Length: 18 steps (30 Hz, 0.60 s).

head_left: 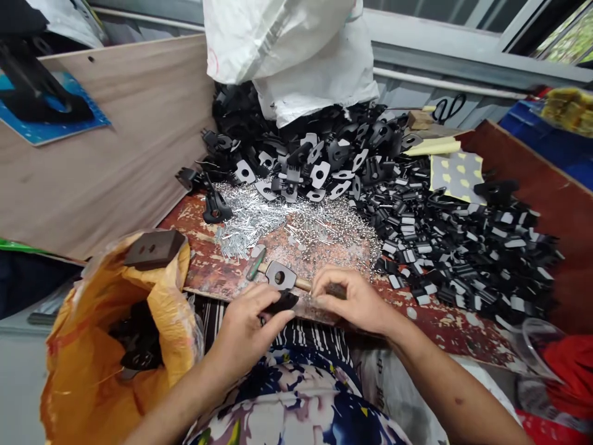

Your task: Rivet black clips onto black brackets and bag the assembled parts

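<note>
My left hand [250,318] grips a small black plastic part [284,301] between thumb and fingers, just above the table's front edge. To its right, my right hand [352,300] has thumb and fingertips drawn together in a pinch; whatever is in them is too small to make out. Beyond both hands lies a hammer [302,283] with a wooden handle. A grey-faced plastic plate with a round hole [280,275] rests over the hammer's handle. Shiny metal pins [252,216] are heaped on the table behind it.
Black plastic clips [319,175] are piled at the back under a white sack [296,55]. Small black pieces [445,247] cover the right side. An orange bag [171,296] with black parts inside stands at left, a brown block [155,249] on its rim. Scissors [449,110] lie far right.
</note>
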Available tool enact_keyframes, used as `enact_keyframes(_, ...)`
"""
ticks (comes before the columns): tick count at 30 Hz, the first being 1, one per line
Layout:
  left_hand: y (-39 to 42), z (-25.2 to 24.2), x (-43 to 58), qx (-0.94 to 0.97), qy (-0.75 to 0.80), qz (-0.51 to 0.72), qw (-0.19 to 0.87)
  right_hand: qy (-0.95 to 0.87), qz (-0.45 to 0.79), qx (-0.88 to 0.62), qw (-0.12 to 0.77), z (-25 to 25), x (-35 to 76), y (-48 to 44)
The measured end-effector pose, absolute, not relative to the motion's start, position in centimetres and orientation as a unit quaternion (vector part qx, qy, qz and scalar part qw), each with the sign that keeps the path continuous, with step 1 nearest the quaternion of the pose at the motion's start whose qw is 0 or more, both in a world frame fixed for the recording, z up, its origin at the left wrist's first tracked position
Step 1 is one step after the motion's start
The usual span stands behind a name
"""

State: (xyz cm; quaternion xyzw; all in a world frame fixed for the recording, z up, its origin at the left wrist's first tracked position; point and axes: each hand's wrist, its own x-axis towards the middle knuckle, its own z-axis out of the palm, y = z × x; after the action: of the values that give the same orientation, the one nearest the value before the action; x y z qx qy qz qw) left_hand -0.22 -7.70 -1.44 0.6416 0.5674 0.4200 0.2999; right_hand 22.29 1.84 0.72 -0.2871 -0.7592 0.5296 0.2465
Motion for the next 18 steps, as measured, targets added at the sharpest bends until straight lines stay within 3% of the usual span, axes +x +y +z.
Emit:
enact_keyframes(3,-7.4,-0.4,0.2,0.75,0.527,0.366,0.162,-0.663,0.67,-0.298,0.152,0.6,21.6,0.6)
enact_keyframes(6,-7.4,0.0,0.5,0.799,0.483,0.328,0.146,-0.599,0.729,-0.309,0.118,-0.1,21.1,0.4)
enact_keyframes(15,-8.0,-1.2,1.0,0.779,0.527,0.304,0.155,-0.576,0.753,-0.316,0.026,-0.9,20.6,0.8)
enact_keyframes(18,-7.9,-0.9,0.8,0.768,0.529,0.319,0.173,-0.657,0.688,-0.308,0.024,0.0,20.6,1.8)
